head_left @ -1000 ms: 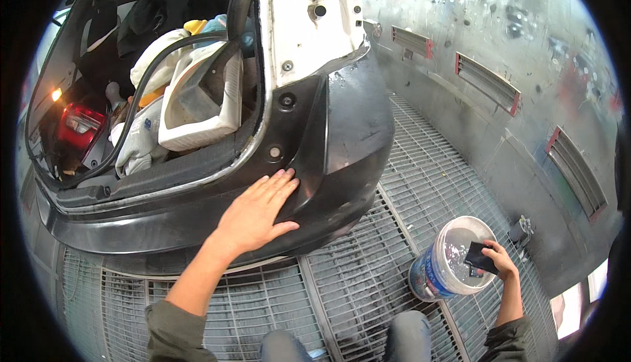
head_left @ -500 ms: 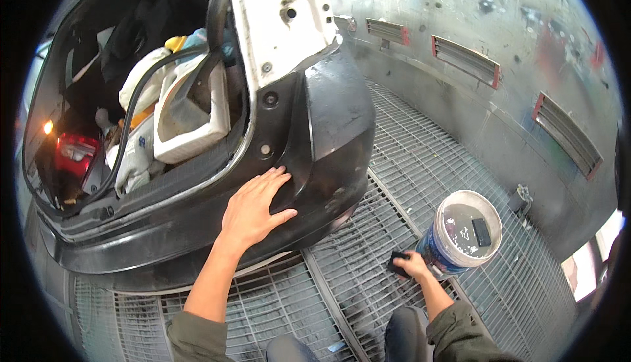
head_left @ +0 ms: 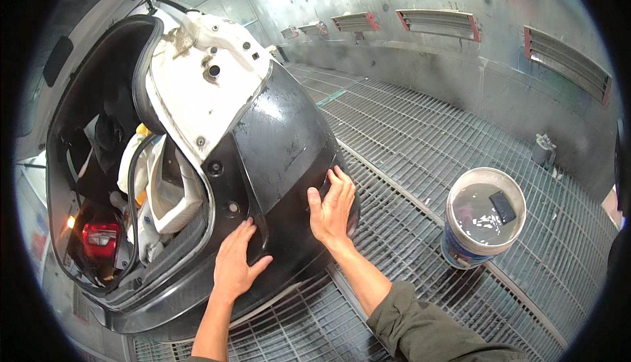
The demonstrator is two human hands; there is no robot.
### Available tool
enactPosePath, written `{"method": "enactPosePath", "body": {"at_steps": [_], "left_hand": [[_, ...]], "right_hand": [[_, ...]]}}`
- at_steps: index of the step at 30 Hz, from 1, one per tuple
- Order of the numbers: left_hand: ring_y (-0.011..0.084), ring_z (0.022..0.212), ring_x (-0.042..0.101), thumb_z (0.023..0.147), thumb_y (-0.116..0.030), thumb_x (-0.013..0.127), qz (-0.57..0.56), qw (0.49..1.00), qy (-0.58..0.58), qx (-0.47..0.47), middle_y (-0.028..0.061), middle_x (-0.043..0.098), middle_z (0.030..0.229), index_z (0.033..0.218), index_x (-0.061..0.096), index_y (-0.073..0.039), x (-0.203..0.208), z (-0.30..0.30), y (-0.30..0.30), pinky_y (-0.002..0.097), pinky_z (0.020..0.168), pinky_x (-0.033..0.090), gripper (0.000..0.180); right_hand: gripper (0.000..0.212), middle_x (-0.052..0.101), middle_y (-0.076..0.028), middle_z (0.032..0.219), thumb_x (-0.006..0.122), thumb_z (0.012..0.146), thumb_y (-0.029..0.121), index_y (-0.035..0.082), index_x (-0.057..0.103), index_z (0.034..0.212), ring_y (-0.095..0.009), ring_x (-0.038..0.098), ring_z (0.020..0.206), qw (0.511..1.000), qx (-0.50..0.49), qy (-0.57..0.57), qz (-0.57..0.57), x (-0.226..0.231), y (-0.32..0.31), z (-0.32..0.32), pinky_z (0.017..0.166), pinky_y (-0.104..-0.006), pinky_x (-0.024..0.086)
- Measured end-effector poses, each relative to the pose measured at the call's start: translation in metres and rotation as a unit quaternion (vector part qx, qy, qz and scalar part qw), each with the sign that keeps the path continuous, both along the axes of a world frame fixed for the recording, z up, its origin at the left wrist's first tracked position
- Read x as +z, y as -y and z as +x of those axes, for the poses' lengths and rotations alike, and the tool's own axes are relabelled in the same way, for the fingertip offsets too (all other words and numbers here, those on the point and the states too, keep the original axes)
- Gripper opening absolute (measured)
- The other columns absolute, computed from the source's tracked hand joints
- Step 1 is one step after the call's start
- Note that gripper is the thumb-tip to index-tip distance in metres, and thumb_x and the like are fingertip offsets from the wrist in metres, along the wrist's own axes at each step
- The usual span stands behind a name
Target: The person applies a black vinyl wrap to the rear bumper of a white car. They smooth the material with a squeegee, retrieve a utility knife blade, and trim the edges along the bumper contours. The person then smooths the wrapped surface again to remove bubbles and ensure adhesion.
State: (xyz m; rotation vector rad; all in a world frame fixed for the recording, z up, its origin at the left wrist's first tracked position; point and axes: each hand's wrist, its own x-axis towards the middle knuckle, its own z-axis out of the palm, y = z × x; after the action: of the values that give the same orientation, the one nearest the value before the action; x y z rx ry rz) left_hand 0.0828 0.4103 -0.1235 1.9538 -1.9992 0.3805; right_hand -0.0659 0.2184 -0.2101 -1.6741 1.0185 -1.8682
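Observation:
My left hand [head_left: 235, 263] lies flat on the black bumper [head_left: 289, 230] of a car, fingers stretched out and thumb spread, holding nothing. To its right, my right hand [head_left: 334, 209] presses a black sanding pad [head_left: 325, 187] against the bumper's corner. Only a dark edge of the pad shows between thumb and fingers; the palm hides the rest. Above the hands, the bumper's corner panel looks wet and streaked. Next to it is the bare white body panel [head_left: 197, 92], with bolt holes and no lamp fitted.
A bucket [head_left: 453, 250] of cloudy water stands to the right on the metal floor grating [head_left: 407, 132], a dark block [head_left: 502, 207] in it. The open trunk holds a white bin [head_left: 174, 194] and a red tail lamp [head_left: 100, 240]. Vents line the grey wall.
My right hand has risen from beside the bucket to the bumper's corner, bringing the black pad. The view has shifted, and my left hand still rests on the bumper.

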Motion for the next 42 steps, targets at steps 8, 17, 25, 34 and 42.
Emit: {"method": "enactPosePath", "body": {"at_steps": [8, 17, 25, 34, 42], "left_hand": [[0.0351, 0.141, 0.049, 0.075, -0.032, 0.087, 0.031, 0.999, -0.015, 0.019, 0.0175, 0.053, 0.153, 0.136, 0.057, 0.000, 0.006, 0.001, 0.004, 0.0459, 0.117, 0.039, 0.075], [0.0383, 0.142, 0.045, 0.075, -0.033, 0.088, 0.042, 0.999, -0.003, 0.023, 0.0194, 0.047, 0.158, 0.143, 0.049, -0.001, 0.000, -0.003, 0.012, 0.0471, 0.119, 0.033, 0.085], [0.0402, 0.145, 0.040, 0.079, -0.034, 0.085, 0.065, 0.997, 0.013, 0.049, 0.0201, 0.041, 0.161, 0.151, 0.041, 0.000, -0.005, 0.003, 0.005, 0.0476, 0.121, 0.031, 0.091], [0.0405, 0.145, 0.041, 0.080, -0.035, 0.085, 0.070, 0.996, 0.026, 0.040, 0.0201, 0.040, 0.162, 0.153, 0.038, 0.002, 0.001, -0.002, 0.012, 0.0479, 0.120, 0.033, 0.094], [0.0383, 0.146, 0.041, 0.079, -0.032, 0.086, 0.055, 0.997, 0.033, 0.031, 0.0194, 0.039, 0.162, 0.153, 0.038, 0.002, -0.004, 0.002, 0.008, 0.0467, 0.122, 0.033, 0.094]], "right_hand": [[0.065, 0.036, -0.028, 0.154, 0.058, 0.101, 0.034, -0.009, 0.038, 0.144, -0.043, 0.039, 0.142, 0.987, 0.076, 0.136, -0.036, -0.022, 0.025, 0.024, 0.120, -0.0526, 0.028], [0.072, 0.039, -0.018, 0.164, 0.042, 0.108, 0.053, -0.001, 0.041, 0.156, -0.027, 0.034, 0.154, 0.916, 0.351, 0.125, 0.147, 0.014, 0.182, -0.003, 0.126, -0.0345, 0.022], [0.084, 0.028, -0.023, 0.166, 0.053, 0.101, 0.056, 0.001, 0.030, 0.160, -0.044, 0.022, 0.156, 0.981, 0.072, -0.012, -0.180, -0.012, 0.022, 0.021, 0.123, -0.0611, 0.020], [0.075, 0.041, -0.026, 0.160, 0.043, 0.106, 0.053, -0.005, 0.041, 0.154, -0.033, 0.036, 0.152, 0.930, 0.340, 0.065, 0.125, 0.052, 0.175, -0.003, 0.125, -0.0401, 0.025], [0.082, 0.033, -0.023, 0.165, 0.047, 0.103, 0.058, 0.000, 0.035, 0.158, -0.046, 0.025, 0.155, 0.978, 0.050, -0.060, -0.191, 0.019, -0.021, 0.038, 0.126, -0.0590, 0.011]]}}
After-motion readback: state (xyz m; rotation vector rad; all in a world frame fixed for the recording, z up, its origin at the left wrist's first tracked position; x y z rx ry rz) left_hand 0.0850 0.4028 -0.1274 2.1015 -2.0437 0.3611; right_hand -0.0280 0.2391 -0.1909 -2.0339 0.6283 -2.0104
